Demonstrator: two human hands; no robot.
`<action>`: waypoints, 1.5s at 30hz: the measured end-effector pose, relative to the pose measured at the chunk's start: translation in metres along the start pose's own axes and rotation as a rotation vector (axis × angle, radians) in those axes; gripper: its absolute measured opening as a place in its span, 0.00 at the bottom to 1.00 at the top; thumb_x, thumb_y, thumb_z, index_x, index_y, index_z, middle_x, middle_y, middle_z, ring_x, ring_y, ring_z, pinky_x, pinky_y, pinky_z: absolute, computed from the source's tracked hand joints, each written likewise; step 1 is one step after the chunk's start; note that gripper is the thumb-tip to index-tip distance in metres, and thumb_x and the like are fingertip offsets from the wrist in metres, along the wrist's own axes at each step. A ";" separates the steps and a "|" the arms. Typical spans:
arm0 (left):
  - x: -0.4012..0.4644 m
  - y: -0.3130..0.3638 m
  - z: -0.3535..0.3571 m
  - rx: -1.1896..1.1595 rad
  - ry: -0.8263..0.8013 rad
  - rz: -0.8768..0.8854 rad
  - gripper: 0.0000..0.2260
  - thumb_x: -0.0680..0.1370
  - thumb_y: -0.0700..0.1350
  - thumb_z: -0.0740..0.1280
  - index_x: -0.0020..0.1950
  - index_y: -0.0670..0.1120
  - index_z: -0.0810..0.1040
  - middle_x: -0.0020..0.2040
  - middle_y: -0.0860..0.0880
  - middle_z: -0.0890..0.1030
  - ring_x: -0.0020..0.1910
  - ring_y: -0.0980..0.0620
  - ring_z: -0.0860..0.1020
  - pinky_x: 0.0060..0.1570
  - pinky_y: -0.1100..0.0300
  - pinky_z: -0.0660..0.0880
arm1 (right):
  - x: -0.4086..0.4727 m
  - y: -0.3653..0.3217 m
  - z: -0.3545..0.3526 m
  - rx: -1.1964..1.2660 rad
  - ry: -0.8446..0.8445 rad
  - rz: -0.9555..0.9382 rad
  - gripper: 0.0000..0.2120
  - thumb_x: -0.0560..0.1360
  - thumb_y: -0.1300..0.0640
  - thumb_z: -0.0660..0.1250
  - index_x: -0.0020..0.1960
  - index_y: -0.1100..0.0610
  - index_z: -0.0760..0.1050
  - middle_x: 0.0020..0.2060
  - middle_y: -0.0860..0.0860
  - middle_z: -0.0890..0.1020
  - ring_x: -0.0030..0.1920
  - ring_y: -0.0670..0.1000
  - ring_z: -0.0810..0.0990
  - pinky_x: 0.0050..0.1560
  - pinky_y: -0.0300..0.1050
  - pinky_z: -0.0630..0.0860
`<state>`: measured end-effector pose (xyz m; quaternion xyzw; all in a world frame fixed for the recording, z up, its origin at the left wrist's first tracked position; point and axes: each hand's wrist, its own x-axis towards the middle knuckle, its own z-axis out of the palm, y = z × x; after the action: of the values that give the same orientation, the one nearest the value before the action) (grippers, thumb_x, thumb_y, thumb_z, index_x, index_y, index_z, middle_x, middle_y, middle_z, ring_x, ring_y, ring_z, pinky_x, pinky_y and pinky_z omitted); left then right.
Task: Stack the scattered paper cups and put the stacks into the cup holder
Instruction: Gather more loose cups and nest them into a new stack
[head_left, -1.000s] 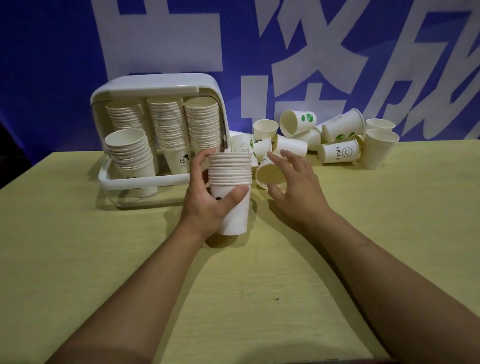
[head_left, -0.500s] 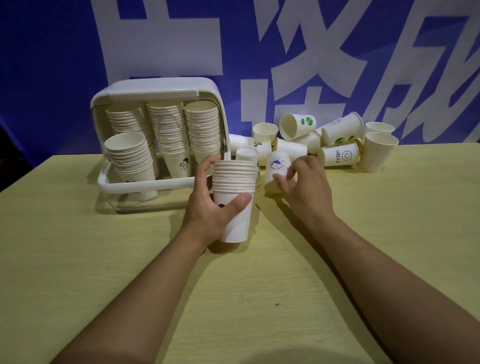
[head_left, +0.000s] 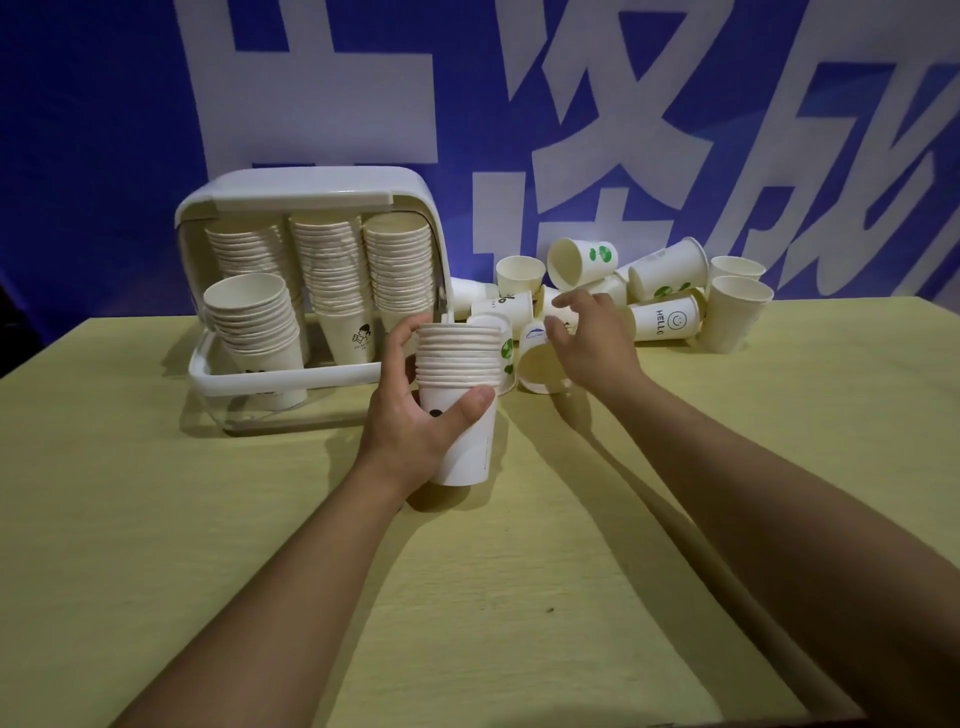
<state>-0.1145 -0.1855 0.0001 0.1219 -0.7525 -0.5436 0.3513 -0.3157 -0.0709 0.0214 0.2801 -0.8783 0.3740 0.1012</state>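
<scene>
Left hand (head_left: 415, 431) fingers and thumb wrapped round cup stack (head_left: 460, 400), upright on table; right hand (head_left: 587, 343) fingers spread over lying cup (head_left: 537, 358) just beyond stack; risk: careless reach knocks stack over

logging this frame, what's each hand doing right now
left hand: grips the stack of paper cups.
right hand: open, reaching into the loose cups, holding nothing.

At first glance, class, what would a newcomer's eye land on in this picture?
The left hand gripping a tall stack of paper cups at the table's middle. Behind it, to the left, the white cup holder packed with stacks. The right hand reaches into the scattered cups lying by the blue banner.
</scene>
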 end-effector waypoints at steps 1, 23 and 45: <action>0.000 0.000 -0.001 0.000 0.004 0.000 0.38 0.63 0.62 0.75 0.70 0.65 0.62 0.59 0.58 0.77 0.50 0.59 0.82 0.49 0.47 0.84 | 0.009 -0.001 0.000 0.006 -0.041 0.056 0.19 0.80 0.46 0.65 0.69 0.51 0.72 0.67 0.54 0.74 0.65 0.56 0.74 0.59 0.49 0.72; -0.013 0.007 0.008 -0.134 -0.345 -0.017 0.35 0.64 0.57 0.75 0.71 0.64 0.70 0.66 0.47 0.77 0.64 0.44 0.78 0.62 0.41 0.78 | -0.062 0.004 -0.048 0.877 -0.078 0.146 0.29 0.79 0.55 0.67 0.77 0.46 0.62 0.57 0.46 0.80 0.54 0.45 0.83 0.48 0.39 0.79; -0.018 0.009 0.009 -0.009 -0.545 -0.069 0.38 0.62 0.60 0.74 0.72 0.68 0.69 0.67 0.51 0.77 0.65 0.52 0.77 0.63 0.47 0.77 | -0.067 0.008 -0.053 0.689 0.090 -0.239 0.36 0.73 0.60 0.75 0.73 0.41 0.64 0.65 0.39 0.69 0.65 0.50 0.74 0.57 0.43 0.80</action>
<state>-0.1060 -0.1657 -0.0007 -0.0047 -0.8122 -0.5713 0.1177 -0.2674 -0.0008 0.0273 0.3816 -0.6566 0.6453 0.0825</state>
